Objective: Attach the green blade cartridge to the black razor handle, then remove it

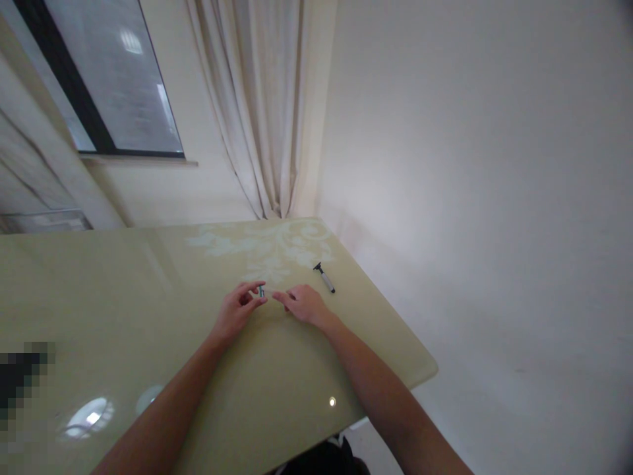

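Bare forearms (168,402) reach up from the bottom edge of the frame across a glossy, pale green table (109,284). At centre, the left hand (237,309) clamps a small teal piece (262,291) between thumb and fingertips, while the right hand (305,303) points its thumb toward it from just beside; from where I stand, I cannot tell whether its curled fingers grip anything. Right of centre, just beyond the right hand, a razor (326,282) with black head and grey handle lies on the table. Behind, a pale curtain (270,99) hangs at upper centre, near a dark-framed window (113,86) at upper left
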`<state>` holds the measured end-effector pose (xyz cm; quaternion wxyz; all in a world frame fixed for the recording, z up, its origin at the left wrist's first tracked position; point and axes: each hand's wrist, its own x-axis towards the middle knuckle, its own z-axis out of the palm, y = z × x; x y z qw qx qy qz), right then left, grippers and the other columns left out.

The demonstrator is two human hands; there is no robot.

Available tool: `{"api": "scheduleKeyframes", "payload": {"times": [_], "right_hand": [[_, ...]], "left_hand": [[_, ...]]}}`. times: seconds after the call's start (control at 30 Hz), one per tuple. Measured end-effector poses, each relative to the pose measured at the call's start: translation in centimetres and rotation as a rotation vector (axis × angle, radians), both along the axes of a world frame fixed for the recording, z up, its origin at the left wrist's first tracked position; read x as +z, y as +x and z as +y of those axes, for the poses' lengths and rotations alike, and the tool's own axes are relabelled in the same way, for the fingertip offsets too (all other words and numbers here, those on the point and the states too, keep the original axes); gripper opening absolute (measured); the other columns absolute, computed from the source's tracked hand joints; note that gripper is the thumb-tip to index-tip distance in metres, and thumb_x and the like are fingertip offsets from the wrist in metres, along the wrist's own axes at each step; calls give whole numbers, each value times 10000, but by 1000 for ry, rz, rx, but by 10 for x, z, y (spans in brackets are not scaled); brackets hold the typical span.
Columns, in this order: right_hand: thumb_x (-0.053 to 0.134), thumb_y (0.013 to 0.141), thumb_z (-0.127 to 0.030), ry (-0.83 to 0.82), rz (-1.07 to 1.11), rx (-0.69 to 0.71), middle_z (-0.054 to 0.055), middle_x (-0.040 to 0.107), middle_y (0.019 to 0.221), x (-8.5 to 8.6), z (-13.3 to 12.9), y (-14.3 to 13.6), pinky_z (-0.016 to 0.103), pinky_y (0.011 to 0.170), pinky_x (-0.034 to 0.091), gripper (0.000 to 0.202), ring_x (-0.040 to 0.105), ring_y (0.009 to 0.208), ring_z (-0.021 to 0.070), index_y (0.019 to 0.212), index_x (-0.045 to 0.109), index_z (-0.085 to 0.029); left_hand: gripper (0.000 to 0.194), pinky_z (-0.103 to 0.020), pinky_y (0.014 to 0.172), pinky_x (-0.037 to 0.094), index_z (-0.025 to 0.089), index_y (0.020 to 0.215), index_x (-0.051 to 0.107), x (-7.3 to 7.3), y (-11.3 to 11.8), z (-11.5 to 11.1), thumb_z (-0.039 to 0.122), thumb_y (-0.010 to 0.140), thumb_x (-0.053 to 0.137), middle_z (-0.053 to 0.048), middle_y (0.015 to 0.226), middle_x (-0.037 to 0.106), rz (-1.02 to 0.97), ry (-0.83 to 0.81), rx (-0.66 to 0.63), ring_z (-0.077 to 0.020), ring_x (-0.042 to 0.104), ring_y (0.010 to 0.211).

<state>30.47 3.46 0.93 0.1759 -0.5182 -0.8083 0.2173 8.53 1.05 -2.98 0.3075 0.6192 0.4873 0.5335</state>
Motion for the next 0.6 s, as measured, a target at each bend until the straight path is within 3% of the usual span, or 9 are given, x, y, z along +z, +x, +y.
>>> {"api": "scheduleKeyframes", "payload": {"times": [0.07,0.2,0.33,0.43,0.6], "right_hand": [[424,1003,-739,31,0,-47,45,636,620,0,-1,-1,276,584,273,736,520,592,142,644,722,-170],[369,1005,-763,34,5,73,17,561,578,-3,0,-1,278,562,236,769,445,552,123,611,657,-168],[351,1003,-772,82,-22,3,13,520,578,-6,3,-1,289,555,206,775,392,546,121,605,633,-171],[347,1001,-777,70,-30,88,9,515,567,-5,3,-2,290,552,205,778,391,543,120,608,639,-173],[322,1011,-770,76,-102,-1,29,580,624,-1,3,-3,287,558,220,795,423,568,127,658,688,-159]], "left_hand": [[418,-240,543,399,230,1124,780,0,0,0,422,753,802,6,878,598,-12,-2,-3,-92,467,574],[426,-242,549,404,226,1134,778,0,0,0,422,757,802,3,882,612,4,-11,-9,-96,475,580],[423,-244,551,408,224,1125,779,1,0,0,426,755,803,4,873,617,3,-5,1,-97,470,577],[428,-240,548,401,223,1137,777,0,-1,0,434,765,801,6,857,621,20,-5,-5,-96,463,573],[448,-238,560,408,216,1136,773,-1,-1,1,447,753,800,6,868,617,5,-8,3,-97,473,590]]}}
